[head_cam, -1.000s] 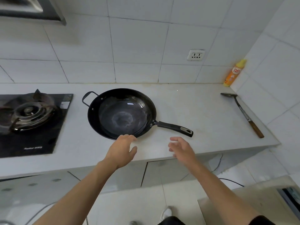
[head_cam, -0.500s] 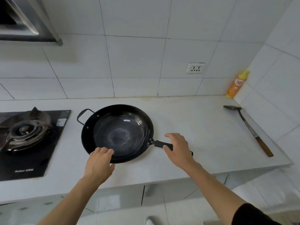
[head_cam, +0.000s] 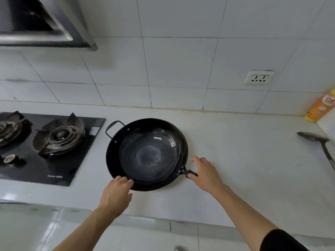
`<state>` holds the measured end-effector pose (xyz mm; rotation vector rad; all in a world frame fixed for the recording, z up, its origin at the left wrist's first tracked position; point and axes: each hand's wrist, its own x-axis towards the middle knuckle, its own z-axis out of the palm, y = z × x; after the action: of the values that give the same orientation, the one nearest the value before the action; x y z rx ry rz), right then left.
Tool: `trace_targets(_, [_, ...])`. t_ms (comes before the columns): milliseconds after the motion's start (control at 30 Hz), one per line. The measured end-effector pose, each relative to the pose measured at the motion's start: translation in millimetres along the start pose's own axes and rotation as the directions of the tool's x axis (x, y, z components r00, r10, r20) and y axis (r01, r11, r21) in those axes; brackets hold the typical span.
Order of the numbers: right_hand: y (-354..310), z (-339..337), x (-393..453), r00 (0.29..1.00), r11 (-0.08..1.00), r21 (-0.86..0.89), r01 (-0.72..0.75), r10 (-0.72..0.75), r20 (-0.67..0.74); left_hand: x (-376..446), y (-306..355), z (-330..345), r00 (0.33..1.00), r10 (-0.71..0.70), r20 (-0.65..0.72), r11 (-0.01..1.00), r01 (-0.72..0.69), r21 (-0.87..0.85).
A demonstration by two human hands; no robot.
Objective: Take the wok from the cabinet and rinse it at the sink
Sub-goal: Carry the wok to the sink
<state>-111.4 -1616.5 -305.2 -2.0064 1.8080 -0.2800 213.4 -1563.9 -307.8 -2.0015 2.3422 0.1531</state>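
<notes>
Gripping the wok (head_cam: 147,154) handle at four o'clock with right hand (head_cam: 205,172) fingers curled, left hand (head_cam: 116,193) fingers loosely touching the rim at seven o'clock, risking tipping off the surface (head_cam: 235,160).

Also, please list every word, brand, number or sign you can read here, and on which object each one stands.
Orange bottle: red characters on a white label, too blurred to read.
Gas hob: white brand print at its front edge, too small to read.
Wall socket: no text.
Wok: no text visible.
</notes>
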Motion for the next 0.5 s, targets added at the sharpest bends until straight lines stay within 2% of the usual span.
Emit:
trace_targets(167, [-2, 13, -1, 0.992, 0.997, -0.005, 0.074, -0.073, 0.100, -2, -10, 5, 0.992, 0.110, -0.061, 0.992, -0.106, 0.065])
trace_targets(500, [12, 15, -7, 0.997, 0.978, -0.199, 0.064, -0.073, -0.038, -4, 1, 22, 0.976, 0.094, -0.194, 0.993, -0.079, 0.087])
